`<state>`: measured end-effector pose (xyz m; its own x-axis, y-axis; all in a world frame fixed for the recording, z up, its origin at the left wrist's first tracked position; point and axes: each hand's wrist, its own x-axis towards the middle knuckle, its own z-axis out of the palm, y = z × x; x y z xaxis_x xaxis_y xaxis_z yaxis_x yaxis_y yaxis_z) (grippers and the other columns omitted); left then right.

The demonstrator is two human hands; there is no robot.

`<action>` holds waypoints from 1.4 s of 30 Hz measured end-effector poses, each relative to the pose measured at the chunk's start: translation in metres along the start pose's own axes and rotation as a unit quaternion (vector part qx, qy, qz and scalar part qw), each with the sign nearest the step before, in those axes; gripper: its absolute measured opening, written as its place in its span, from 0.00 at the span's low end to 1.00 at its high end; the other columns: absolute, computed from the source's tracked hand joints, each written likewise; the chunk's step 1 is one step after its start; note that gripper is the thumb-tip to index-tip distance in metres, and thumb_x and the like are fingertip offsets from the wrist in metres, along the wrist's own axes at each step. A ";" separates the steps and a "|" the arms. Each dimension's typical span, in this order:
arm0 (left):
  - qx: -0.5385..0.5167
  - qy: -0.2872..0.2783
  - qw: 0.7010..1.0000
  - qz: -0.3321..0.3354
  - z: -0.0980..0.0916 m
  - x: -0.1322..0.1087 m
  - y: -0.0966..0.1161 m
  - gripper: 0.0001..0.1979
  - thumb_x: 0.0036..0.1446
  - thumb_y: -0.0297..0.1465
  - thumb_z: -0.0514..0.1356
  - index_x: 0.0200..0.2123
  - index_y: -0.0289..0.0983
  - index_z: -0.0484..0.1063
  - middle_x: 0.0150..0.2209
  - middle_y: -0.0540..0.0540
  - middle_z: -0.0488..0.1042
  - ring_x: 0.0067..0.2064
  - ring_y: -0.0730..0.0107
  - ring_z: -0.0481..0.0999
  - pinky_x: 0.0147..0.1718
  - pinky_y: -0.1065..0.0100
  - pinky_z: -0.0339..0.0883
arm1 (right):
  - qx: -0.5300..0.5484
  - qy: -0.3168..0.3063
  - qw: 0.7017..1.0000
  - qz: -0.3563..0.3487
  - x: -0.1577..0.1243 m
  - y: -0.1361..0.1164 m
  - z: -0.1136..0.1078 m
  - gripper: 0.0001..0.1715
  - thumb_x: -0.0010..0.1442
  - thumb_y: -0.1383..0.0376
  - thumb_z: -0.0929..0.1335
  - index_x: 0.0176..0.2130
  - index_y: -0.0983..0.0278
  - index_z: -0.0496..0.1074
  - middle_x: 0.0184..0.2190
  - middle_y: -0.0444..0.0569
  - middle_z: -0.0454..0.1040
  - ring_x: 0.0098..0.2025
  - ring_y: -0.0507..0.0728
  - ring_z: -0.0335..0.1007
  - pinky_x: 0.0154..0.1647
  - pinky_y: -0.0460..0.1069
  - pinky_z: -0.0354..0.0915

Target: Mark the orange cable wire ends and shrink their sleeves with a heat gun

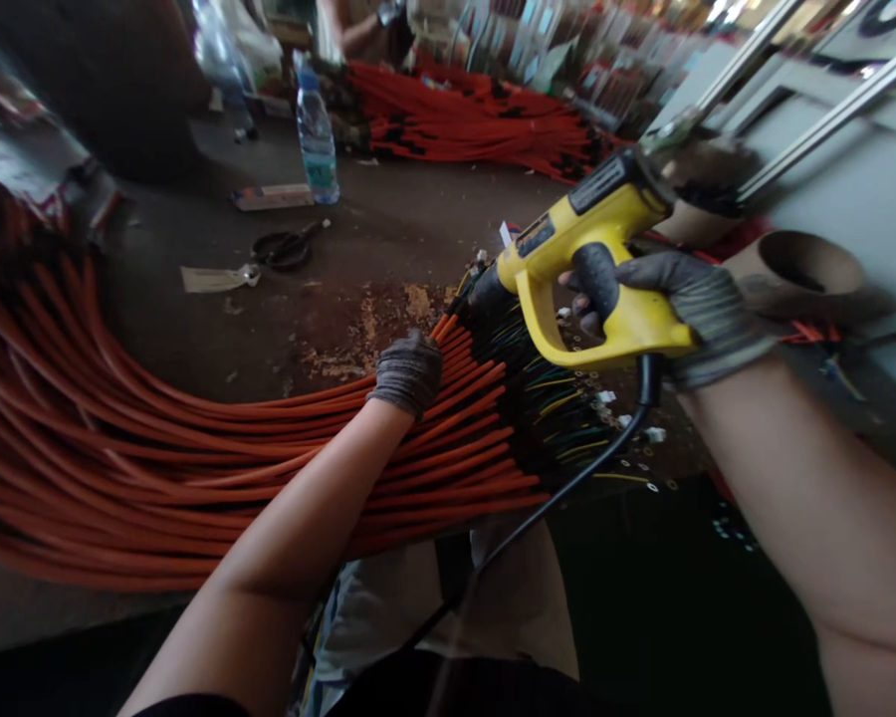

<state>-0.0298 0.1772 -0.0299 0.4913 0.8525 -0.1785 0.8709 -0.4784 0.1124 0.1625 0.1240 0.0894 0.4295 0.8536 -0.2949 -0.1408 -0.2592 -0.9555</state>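
My right hand (706,309), in a grey striped glove, is wrapped round the handle of a yellow heat gun (593,269). Its dark nozzle points down and left at the cable ends, close to black sleeving where the orange jackets stop. My gloved left hand (409,373) is closed on orange cables (291,418) near those ends; how many it grips is hidden. The cables sweep in a thick curved bundle from the left. Thin wires (560,398) with white connectors and ring terminals fan out past the black sleeving. A black cord (567,488) hangs from the heat gun's handle.
Scissors (288,249), a water bottle (318,139) and a flat packet (273,197) lie or stand on the dark worktable (194,339). Behind is a red cable bundle (478,119), with another person's arm (362,35) beyond. Cardboard tubes (795,269) and metal bars (828,119) are at right.
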 end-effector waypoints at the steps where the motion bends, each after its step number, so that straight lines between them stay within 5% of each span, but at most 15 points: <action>1: 0.002 0.003 1.000 0.001 0.001 0.000 0.000 0.23 0.67 0.23 0.43 0.57 0.29 0.70 0.54 0.29 0.72 0.52 0.48 0.78 0.45 0.55 0.75 | 0.000 -0.001 1.000 0.002 0.003 0.000 0.001 0.13 0.49 0.72 0.64 0.34 0.64 0.75 0.37 0.53 0.79 0.33 0.54 0.74 0.22 0.45 0.69; 5: 0.006 0.017 1.000 -0.002 0.004 0.001 -0.002 0.24 0.69 0.26 0.40 0.58 0.32 0.70 0.53 0.31 0.72 0.50 0.51 0.79 0.44 0.56 0.75 | -0.014 -0.053 0.998 -0.012 0.015 0.001 0.001 0.11 0.49 0.70 0.64 0.34 0.63 0.72 0.37 0.53 0.78 0.38 0.57 0.76 0.27 0.48 0.72; 9: 0.010 0.016 0.999 -0.029 0.001 0.003 -0.006 0.25 0.71 0.32 0.39 0.62 0.38 0.67 0.54 0.34 0.73 0.50 0.53 0.79 0.46 0.57 0.74 | -0.011 -0.098 0.995 -0.022 0.022 0.003 0.001 0.08 0.48 0.70 0.66 0.32 0.63 0.70 0.29 0.50 0.74 0.30 0.53 0.71 0.27 0.47 0.72; 20: 0.057 0.003 0.998 0.017 0.004 -0.004 -0.003 0.25 0.69 0.26 0.38 0.60 0.31 0.66 0.53 0.30 0.74 0.52 0.46 0.77 0.43 0.52 0.74 | -0.012 -0.018 0.999 0.026 0.001 -0.005 -0.021 0.15 0.54 0.74 0.60 0.34 0.66 0.74 0.28 0.52 0.76 0.24 0.53 0.71 0.24 0.48 0.71; 23: 0.064 -0.009 0.998 0.014 0.003 -0.006 -0.003 0.24 0.69 0.25 0.40 0.61 0.31 0.66 0.53 0.31 0.74 0.53 0.47 0.76 0.44 0.53 0.74 | -0.034 -0.037 0.999 -0.021 0.002 -0.004 -0.031 0.16 0.53 0.74 0.62 0.37 0.66 0.76 0.30 0.52 0.77 0.25 0.54 0.73 0.26 0.50 0.73; 28: 0.063 0.000 0.998 0.019 0.003 -0.006 -0.004 0.25 0.68 0.23 0.39 0.60 0.31 0.67 0.53 0.32 0.75 0.53 0.48 0.76 0.45 0.52 0.74 | -0.035 -0.047 0.998 0.002 0.001 0.000 -0.043 0.13 0.49 0.72 0.64 0.35 0.65 0.74 0.37 0.54 0.79 0.29 0.57 0.75 0.30 0.57 0.74; 34: 0.053 0.016 0.998 0.021 0.008 -0.005 -0.005 0.24 0.68 0.23 0.40 0.59 0.31 0.68 0.52 0.32 0.75 0.53 0.48 0.76 0.45 0.53 0.73 | -0.041 -0.031 0.999 0.009 -0.009 -0.003 -0.038 0.13 0.53 0.73 0.60 0.29 0.65 0.73 0.28 0.50 0.77 0.27 0.54 0.74 0.29 0.54 0.72; 42: 0.046 0.007 0.999 0.014 0.008 -0.009 -0.005 0.25 0.68 0.23 0.38 0.60 0.29 0.66 0.53 0.30 0.74 0.51 0.49 0.78 0.44 0.54 0.73 | -0.014 -0.045 0.999 -0.018 0.005 0.000 -0.033 0.13 0.47 0.72 0.65 0.33 0.64 0.76 0.36 0.54 0.79 0.31 0.57 0.77 0.27 0.51 0.74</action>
<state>-0.0382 0.1705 -0.0370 0.5160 0.8408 -0.1634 0.8543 -0.5192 0.0262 0.1944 0.1134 0.0876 0.3523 0.8991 -0.2599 -0.1021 -0.2391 -0.9656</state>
